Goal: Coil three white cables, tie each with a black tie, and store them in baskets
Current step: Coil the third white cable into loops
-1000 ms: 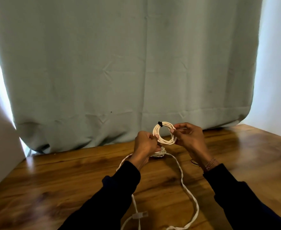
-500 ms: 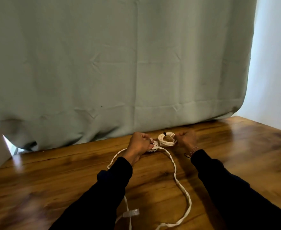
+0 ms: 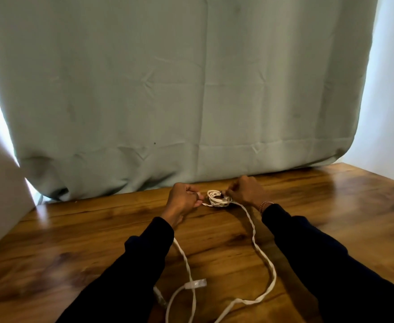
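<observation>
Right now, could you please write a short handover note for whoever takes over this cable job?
Left hand pinches a white cable end beside the coil.
Right hand grips the small coil at the black tie, low at the table.
Loose white cable trails toward you; a clear plug lies near.
Done: one coil tied.
Left: coil the loose cable, tie it, store it; no baskets in view.

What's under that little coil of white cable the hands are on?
The white cable coil rests on the wooden table, with a loose white cable trailing from beneath it. The right hand hides its right edge.
</observation>
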A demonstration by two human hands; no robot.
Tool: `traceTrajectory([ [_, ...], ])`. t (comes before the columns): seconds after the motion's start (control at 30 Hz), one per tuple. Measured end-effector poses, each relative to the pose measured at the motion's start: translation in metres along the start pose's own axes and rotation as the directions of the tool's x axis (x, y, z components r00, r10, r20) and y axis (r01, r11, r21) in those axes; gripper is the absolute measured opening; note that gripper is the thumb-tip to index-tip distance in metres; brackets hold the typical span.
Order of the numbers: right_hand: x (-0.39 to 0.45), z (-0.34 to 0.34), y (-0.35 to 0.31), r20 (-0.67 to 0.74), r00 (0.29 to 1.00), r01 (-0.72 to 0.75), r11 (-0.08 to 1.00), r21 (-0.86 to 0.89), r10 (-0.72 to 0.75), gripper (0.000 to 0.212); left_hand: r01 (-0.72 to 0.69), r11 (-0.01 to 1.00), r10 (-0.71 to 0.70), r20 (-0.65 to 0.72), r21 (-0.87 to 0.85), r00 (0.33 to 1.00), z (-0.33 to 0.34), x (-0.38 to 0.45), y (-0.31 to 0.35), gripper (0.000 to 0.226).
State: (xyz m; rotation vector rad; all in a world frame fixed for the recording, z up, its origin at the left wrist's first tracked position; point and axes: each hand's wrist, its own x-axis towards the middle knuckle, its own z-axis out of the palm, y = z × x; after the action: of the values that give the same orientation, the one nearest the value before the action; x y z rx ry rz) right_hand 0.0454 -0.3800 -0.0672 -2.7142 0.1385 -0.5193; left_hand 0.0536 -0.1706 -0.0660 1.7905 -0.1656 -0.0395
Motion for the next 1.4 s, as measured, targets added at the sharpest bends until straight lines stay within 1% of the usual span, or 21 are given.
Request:
traceTrajectory([
  [0.07, -0.001, 0.004, -0.015, 0.122, 0.992, 0.002, 0.988, -0.156, 0.017, 0.038, -0.005, 1.000, 0.005, -0.021, -0.005, 1.000, -0.008, -0.002, -0.004, 0.022],
  [0.13, -0.003, 0.008, -0.023, 0.146, 0.989, 0.024, 0.954, -0.297, 0.020, 0.043, -0.008, 1.000, 0.008, -0.027, -0.009, 1.000, -0.016, -0.005, -0.005, 0.022],
  [0.2, -0.006, 0.009, -0.028, 0.142, 0.990, 0.070, 0.936, -0.345, -0.022, 0.033, -0.026, 1.000, 0.025, -0.014, -0.016, 1.000, -0.021, -0.009, -0.004, 0.022],
  [0.27, -0.008, 0.003, -0.034, 0.127, 0.986, 0.133, 0.966, -0.223, -0.107, 0.022, -0.100, 0.994, 0.101, -0.003, 0.051, 0.995, -0.027, -0.012, -0.003, 0.022],
  [0.3, -0.008, -0.002, -0.038, 0.123, 0.977, 0.190, 0.974, -0.124, -0.175, 0.017, -0.185, 0.966, 0.187, 0.006, 0.180, 0.982, -0.031, -0.011, -0.001, 0.025],
  [0.37, -0.008, -0.015, -0.051, 0.082, 0.943, 0.315, 0.944, 0.097, -0.323, 0.014, -0.381, 0.785, 0.378, 0.111, 0.489, 0.919, -0.042, -0.012, 0.005, 0.038],
  [0.4, -0.010, -0.024, -0.063, 0.044, 0.926, 0.360, 0.913, 0.192, -0.374, 0.014, -0.468, 0.698, 0.444, 0.185, 0.542, 0.877, -0.048, -0.013, 0.009, 0.044],
  [0.47, -0.013, -0.039, -0.086, -0.028, 0.896, 0.426, 0.837, 0.345, -0.444, 0.016, -0.591, 0.634, 0.528, 0.278, 0.500, 0.802, -0.061, -0.014, 0.018, 0.043],
  [0.57, -0.009, -0.058, -0.114, -0.120, 0.845, 0.521, 0.751, 0.406, -0.521, 0.017, -0.616, 0.662, 0.586, 0.219, 0.426, 0.781, -0.085, -0.019, 0.041, 0.024],
  [0.67, -0.006, -0.075, -0.138, -0.195, 0.827, 0.550, 0.686, 0.477, -0.527, 0.017, -0.608, 0.637, 0.624, 0.148, 0.473, 0.768, -0.114, -0.022, 0.065, 0.029],
  [0.8, 0.003, -0.092, -0.159, -0.379, 0.858, 0.512, 0.522, 0.682, -0.346, 0.016, -0.558, 0.677, 0.559, 0.158, 0.479, 0.814, -0.157, -0.041, 0.090, 0.035],
  [0.87, 0.009, -0.101, -0.164, -0.463, 0.867, 0.493, 0.447, 0.746, -0.184, 0.019, -0.517, 0.784, 0.504, 0.132, 0.344, 0.853, -0.174, -0.054, 0.095, 0.040],
  [0.93, 0.013, -0.101, -0.172, -0.443, 0.886, 0.455, 0.429, 0.780, -0.135, 0.023, -0.452, 0.891, 0.447, 0.092, 0.038, 0.890, -0.183, -0.068, 0.099, 0.040],
  [1.0, 0.014, -0.095, -0.182, -0.388, 0.898, 0.433, 0.562, 0.704, -0.206, 0.026, -0.410, 0.899, 0.421, 0.047, -0.151, 0.906, -0.186, -0.076, 0.101, 0.038],
  [1.07, 0.012, -0.088, -0.190, -0.384, 0.847, 0.504, 0.786, 0.358, -0.368, 0.047, -0.412, 0.896, 0.420, 0.013, -0.166, 0.908, -0.188, -0.079, 0.102, 0.038],
  [1.1, 0.009, -0.085, -0.195, -0.393, 0.783, 0.570, 0.808, 0.145, -0.482, 0.063, -0.423, 0.895, 0.428, 0.002, -0.144, 0.904, -0.189, -0.079, 0.103, 0.038],
  [1.17, -0.001, -0.079, -0.212, -0.401, 0.616, 0.664, 0.721, -0.199, -0.678, 0.077, -0.441, 0.891, 0.442, -0.014, -0.103, 0.897, -0.189, -0.078, 0.105, 0.039],
  [1.23, -0.011, -0.070, -0.234, -0.417, 0.501, 0.638, 0.649, -0.415, -0.758, 0.058, -0.449, 0.891, 0.448, -0.026, -0.074, 0.894, -0.187, -0.078, 0.108, 0.039],
  [1.3, -0.014, -0.068, -0.249, -0.441, 0.468, 0.660, 0.635, -0.402, -0.766, 0.030, -0.447, 0.890, 0.446, -0.037, -0.086, 0.894, -0.186, -0.078, 0.110, 0.039],
  [1.33, -0.012, -0.070, -0.252, -0.442, 0.492, 0.656, 0.653, -0.379, -0.750, 0.023, -0.442, 0.889, 0.441, -0.037, -0.122, 0.897, -0.187, -0.079, 0.110, 0.039],
  [1.4, 0.001, -0.079, -0.253, -0.487, 0.520, 0.552, 0.711, -0.435, -0.702, 0.022, -0.408, 0.870, 0.423, -0.007, -0.276, 0.906, -0.190, -0.082, 0.109, 0.037],
])
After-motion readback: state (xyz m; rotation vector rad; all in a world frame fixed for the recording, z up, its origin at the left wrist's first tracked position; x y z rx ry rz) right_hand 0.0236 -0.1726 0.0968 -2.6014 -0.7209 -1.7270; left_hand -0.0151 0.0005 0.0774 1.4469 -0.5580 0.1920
